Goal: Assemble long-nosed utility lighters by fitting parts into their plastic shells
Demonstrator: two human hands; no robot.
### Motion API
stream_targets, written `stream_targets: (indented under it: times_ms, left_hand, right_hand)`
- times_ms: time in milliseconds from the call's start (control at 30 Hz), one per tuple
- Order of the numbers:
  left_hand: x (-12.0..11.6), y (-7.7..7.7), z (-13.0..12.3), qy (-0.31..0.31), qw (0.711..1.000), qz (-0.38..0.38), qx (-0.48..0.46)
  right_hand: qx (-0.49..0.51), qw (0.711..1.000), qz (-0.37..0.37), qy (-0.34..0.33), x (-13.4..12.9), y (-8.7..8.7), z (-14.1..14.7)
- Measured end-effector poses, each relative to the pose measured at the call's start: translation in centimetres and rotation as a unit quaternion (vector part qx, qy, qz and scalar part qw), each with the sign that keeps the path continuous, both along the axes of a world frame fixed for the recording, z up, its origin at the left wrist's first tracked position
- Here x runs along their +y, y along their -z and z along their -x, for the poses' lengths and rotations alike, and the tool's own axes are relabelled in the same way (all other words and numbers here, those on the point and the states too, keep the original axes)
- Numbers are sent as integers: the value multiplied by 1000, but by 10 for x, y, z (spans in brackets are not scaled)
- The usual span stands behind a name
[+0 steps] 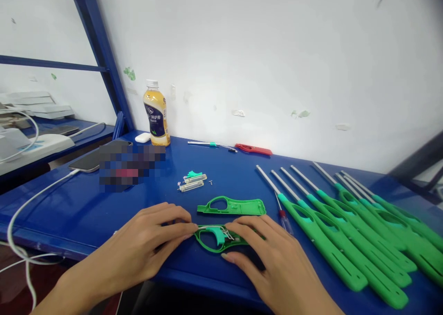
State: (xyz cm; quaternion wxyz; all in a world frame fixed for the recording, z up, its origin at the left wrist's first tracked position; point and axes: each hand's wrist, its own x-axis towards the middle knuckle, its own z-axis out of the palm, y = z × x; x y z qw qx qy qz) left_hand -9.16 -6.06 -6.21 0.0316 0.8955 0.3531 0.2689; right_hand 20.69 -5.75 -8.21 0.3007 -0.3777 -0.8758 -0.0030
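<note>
An opened green lighter half-shell (204,246) lies near the table's front edge, with a teal trigger (218,235) and thin wires inside it. My left hand (155,234) pinches its narrow front end with fingertips and thumb. Over the handle end is my right hand (268,250), fingers on the shell and thumb along its near side, covering part of it. Just behind lies the matching green cover half (238,206), inner side up. Farther back are clear fuel tanks (192,184), a small teal part (194,173) and a tiny screw (211,182).
Several assembled green long-nosed lighters (321,241) are spread on the right, beside a screwdriver (284,221). Near the wall lie a metal lighter tube (202,143) and a red shell half (254,149). A drink bottle (156,116) and a cabled phone (100,155) are at left.
</note>
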Motion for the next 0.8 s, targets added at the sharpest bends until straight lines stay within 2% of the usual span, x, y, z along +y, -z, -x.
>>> stream_targets:
  times_ms: [300,533,667,800]
  left_hand:
    - [-1,-3,-3,6,1000,12,-28]
    - [-1,0,-3,3,1000,10,-14]
    - [-3,0,-7,-2,1000,14,-27]
    - [-2,-5,-3,-27,998,-15,-57]
  right_hand:
    - [-6,1000,3,2,-1,-1,-1]
    - [-3,1000,4,0,-1,-2,1]
    - [-1,999,-33,-2,-4,-6,-2]
    - [-79,992,-93,-10,-12,-24,-10]
